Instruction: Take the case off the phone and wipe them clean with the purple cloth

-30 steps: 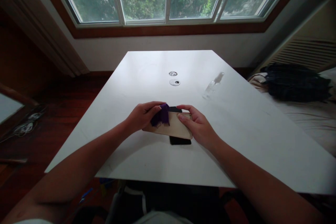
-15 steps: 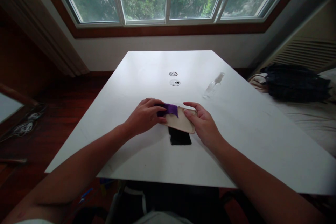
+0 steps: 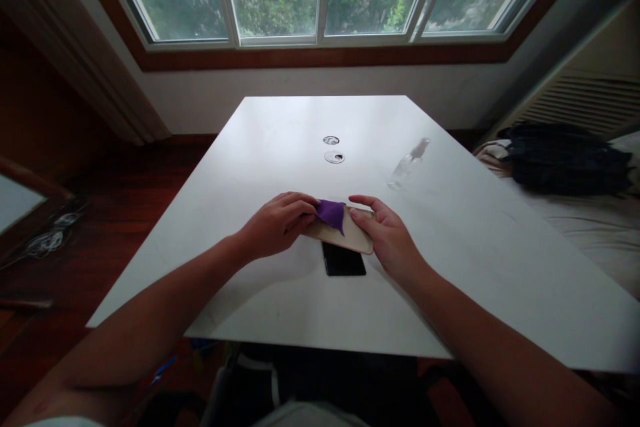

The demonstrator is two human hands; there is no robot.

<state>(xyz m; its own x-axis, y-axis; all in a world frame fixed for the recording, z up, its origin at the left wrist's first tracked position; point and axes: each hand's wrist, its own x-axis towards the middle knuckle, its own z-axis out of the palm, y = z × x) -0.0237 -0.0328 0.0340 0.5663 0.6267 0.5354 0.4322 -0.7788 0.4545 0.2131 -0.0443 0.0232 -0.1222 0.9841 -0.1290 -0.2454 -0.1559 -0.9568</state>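
Both hands meet over the middle of the white table (image 3: 450, 233). My left hand (image 3: 277, 223) pinches a small purple cloth (image 3: 331, 213) and presses it onto a beige phone case (image 3: 345, 237). My right hand (image 3: 387, 237) grips the right end of that case, thumb on top, and holds it a little above the table. Under the case lies a black phone (image 3: 343, 260), flat on the table, its far end hidden by the case.
A clear spray bottle (image 3: 406, 165) lies on the table to the back right. Two round cable holes (image 3: 334, 157) sit at the table's centre. A dark bag (image 3: 565, 157) rests on a bed at the right. Windows run along the back wall.
The case moved slightly away from me, uncovering more of the black phone. My left hand slid the purple cloth to the right across the case.
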